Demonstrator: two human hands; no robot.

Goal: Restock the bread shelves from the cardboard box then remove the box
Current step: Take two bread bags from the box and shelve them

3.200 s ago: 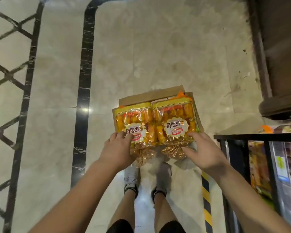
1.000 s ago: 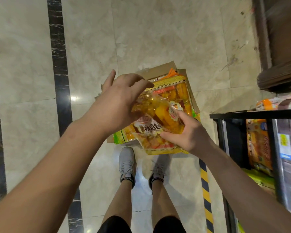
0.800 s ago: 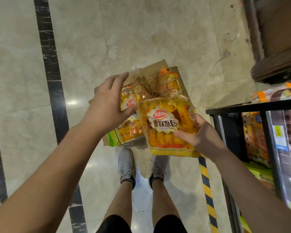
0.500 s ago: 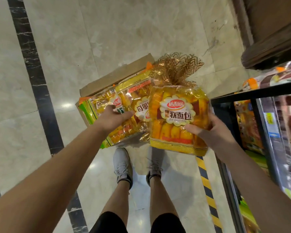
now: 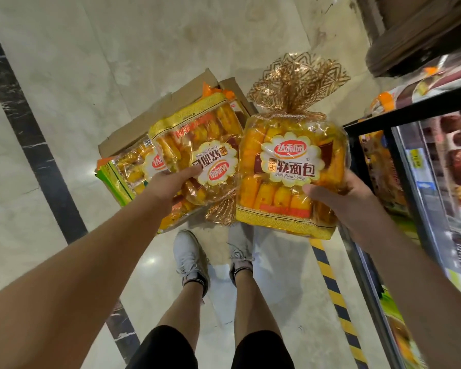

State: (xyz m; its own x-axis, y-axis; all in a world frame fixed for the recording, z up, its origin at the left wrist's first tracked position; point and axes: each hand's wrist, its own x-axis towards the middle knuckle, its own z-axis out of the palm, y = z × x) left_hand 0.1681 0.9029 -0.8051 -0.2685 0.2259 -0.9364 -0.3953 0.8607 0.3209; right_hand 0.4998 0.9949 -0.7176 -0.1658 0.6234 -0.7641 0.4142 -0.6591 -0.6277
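Note:
An open cardboard box (image 5: 133,134) lies on the marble floor in front of my feet, with several yellow bread bags in it. My left hand (image 5: 171,182) grips one bread bag (image 5: 197,145) by its lower end, upside down, just above the box. My right hand (image 5: 343,193) holds a second bread bag (image 5: 290,166) upright, its gold tied top pointing away from me, raised to the right of the box. The black-framed bread shelf (image 5: 399,115) stands right beside that hand.
The shelf unit runs down the right edge with packaged bread (image 5: 458,161) and price tags behind its rail. A yellow-black hazard stripe (image 5: 330,283) marks the floor at its foot. A dark wooden base (image 5: 421,33) sits at the top right. My shoes (image 5: 192,257) stand below the box.
Both hands have lifted a bread bag each out of the box. The right bag was turned upright and carried right toward the shelf; the left bag has risen slightly.

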